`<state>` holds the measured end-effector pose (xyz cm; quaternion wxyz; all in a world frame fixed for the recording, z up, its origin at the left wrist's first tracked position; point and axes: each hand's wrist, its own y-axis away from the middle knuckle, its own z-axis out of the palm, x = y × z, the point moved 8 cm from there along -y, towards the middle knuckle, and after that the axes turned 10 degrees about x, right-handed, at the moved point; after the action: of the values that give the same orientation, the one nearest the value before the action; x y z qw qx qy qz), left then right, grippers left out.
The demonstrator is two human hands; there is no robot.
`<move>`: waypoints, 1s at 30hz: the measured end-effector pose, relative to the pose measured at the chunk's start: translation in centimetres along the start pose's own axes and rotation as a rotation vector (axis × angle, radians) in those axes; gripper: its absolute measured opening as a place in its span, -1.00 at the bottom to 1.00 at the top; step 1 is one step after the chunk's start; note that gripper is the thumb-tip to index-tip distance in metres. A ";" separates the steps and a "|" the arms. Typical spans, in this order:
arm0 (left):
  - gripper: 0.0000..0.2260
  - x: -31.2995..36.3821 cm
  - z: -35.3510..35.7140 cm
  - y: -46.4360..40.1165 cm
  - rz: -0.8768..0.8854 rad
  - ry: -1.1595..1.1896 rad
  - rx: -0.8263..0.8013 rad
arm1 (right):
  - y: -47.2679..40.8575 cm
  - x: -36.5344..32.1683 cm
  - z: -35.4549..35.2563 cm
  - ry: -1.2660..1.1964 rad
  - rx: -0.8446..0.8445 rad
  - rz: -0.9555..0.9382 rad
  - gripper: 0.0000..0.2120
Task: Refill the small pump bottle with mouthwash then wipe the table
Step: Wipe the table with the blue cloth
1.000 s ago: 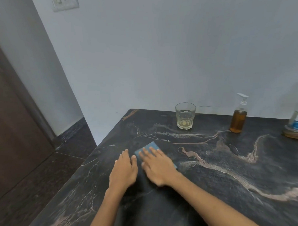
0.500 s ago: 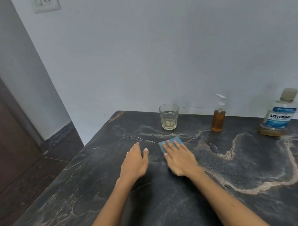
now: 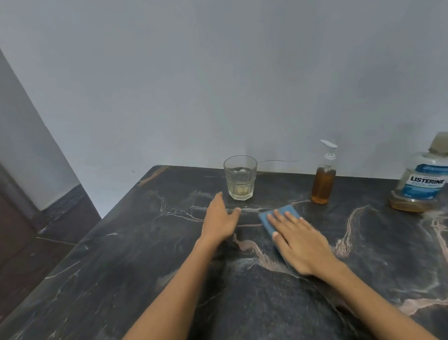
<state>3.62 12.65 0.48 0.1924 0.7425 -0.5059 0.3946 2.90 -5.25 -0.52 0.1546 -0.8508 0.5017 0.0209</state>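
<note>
My right hand (image 3: 300,244) lies flat with straight fingers on a blue cloth (image 3: 277,218), pressing it onto the dark marble table (image 3: 238,299). My left hand (image 3: 219,218) rests flat on the table just left of the cloth, fingertips near a glass. The small pump bottle (image 3: 323,184), full of amber liquid with a white pump, stands at the back behind the cloth. The large Listerine mouthwash bottle (image 3: 422,183) stands at the back right, capped, with a little amber liquid at its bottom.
A drinking glass (image 3: 240,179) with a little pale liquid stands at the back, just beyond my left hand. The table butts against a grey wall. Its left edge drops to a dark floor (image 3: 21,251).
My right hand has pushed the blue cloth away from me and rightward, toward the pump bottle. My left hand slid forward toward the glass. The view turned right, bringing the mouthwash bottle into sight.
</note>
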 end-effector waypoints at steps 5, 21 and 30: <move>-0.04 -0.2 0.8 -4.7 -0.141 0.247 0.150 | -5.5 0.1 2.2 0.049 0.007 0.173 -0.51; -0.35 1.9 -8.1 -8.6 0.137 0.264 0.380 | -18.3 -7.0 6.9 0.044 -0.057 0.099 -0.47; -0.30 1.0 -12.3 -5.4 0.069 0.248 0.409 | -5.5 -8.1 4.0 -0.049 -0.006 -0.250 -0.50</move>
<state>3.83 22.72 9.43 0.0850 0.6941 -0.4133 0.5833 4.10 5.23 -1.45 0.1657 -0.9065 0.3876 0.0239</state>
